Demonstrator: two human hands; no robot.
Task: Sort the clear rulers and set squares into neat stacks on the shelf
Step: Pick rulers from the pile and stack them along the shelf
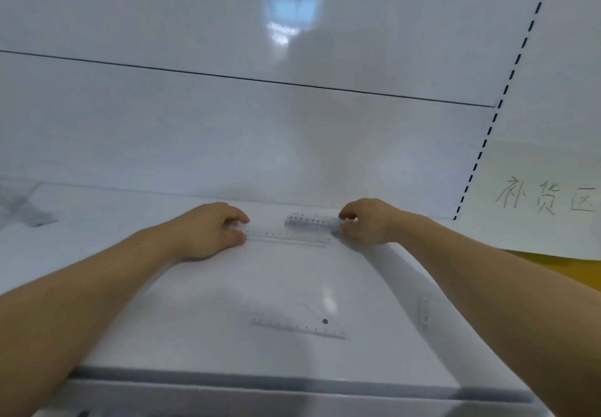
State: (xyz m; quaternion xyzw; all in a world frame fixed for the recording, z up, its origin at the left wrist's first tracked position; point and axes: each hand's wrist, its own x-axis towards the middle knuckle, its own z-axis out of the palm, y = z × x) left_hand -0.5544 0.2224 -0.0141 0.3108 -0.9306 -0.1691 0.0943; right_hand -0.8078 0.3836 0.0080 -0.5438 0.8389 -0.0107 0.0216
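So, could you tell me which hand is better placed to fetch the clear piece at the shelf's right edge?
Probably the right hand: the clear piece lies beside its forearm, while the left hand is farther off, pinching the long ruler.

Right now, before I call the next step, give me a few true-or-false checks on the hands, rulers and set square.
The left hand grips the long clear ruler by its left end. True.
The right hand hangs idle. False: it pinches the shorter clear ruler by its right end.
The set square lies untouched nearer the front. True.
The handwritten sheet is on the left. False: it is on the right.
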